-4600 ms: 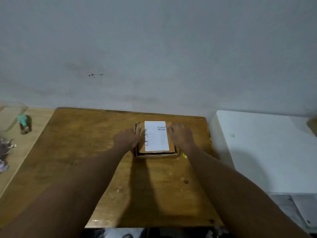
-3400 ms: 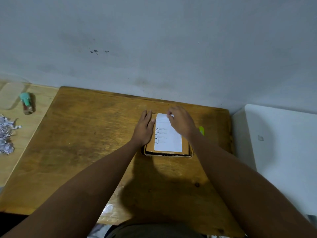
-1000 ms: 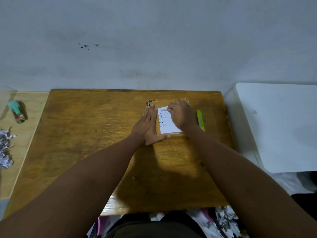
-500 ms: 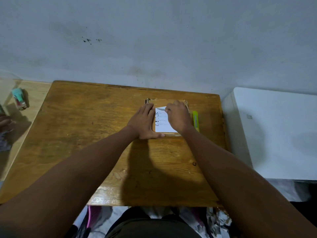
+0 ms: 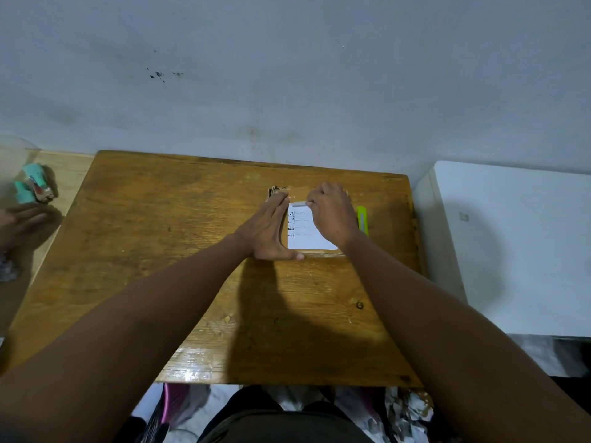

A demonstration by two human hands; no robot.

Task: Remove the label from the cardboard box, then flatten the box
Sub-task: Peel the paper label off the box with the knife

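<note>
A small brown cardboard box (image 5: 323, 252) lies on the wooden table (image 5: 160, 251), with a white printed label (image 5: 303, 233) on its top face. My left hand (image 5: 267, 230) lies flat with fingers together along the box's left side, thumb at the near edge. My right hand (image 5: 332, 215) rests on the label's right part and pinches its far edge, which is curled up off the cardboard. Most of the box is hidden under both hands.
A yellow-green cutter (image 5: 362, 219) lies just right of the box. A white cabinet (image 5: 511, 244) stands to the right of the table. On the pale surface at left sit a teal-capped tube (image 5: 32, 183) and another person's hand (image 5: 22, 219). The wall is close behind.
The label's far edge has lifted a little more under my right fingers. My left hand stays pressed on the box. Another person's hand has come in at the left.
</note>
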